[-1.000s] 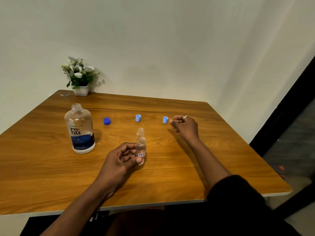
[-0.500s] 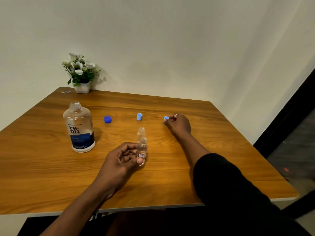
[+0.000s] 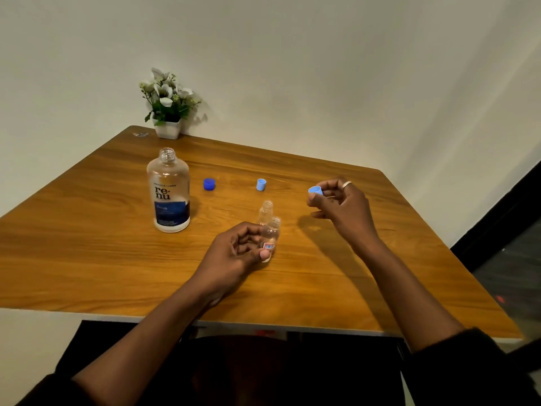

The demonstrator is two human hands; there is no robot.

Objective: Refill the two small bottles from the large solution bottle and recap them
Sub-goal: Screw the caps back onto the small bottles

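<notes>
Two small clear bottles stand uncapped at the table's middle, one behind the other. My left hand (image 3: 234, 253) grips the near small bottle (image 3: 270, 235) at its base; the far small bottle (image 3: 265, 211) stands free just behind it. My right hand (image 3: 341, 205) is raised above the table to the right, pinching a light blue cap (image 3: 315, 190) between thumb and fingers. A second light blue cap (image 3: 261, 184) lies on the table beyond the bottles. The large solution bottle (image 3: 169, 191) stands open at the left, with its dark blue cap (image 3: 209, 184) on the table beside it.
A white pot of flowers (image 3: 167, 112) stands at the table's far left corner against the wall. The wooden table (image 3: 87, 244) ends at a near edge just in front of my forearms. A dark doorway lies to the right.
My right hand closed on the light blue cap at the right, lifted it off the table and drew it back toward me. My left hand kept holding the near small bottle.
</notes>
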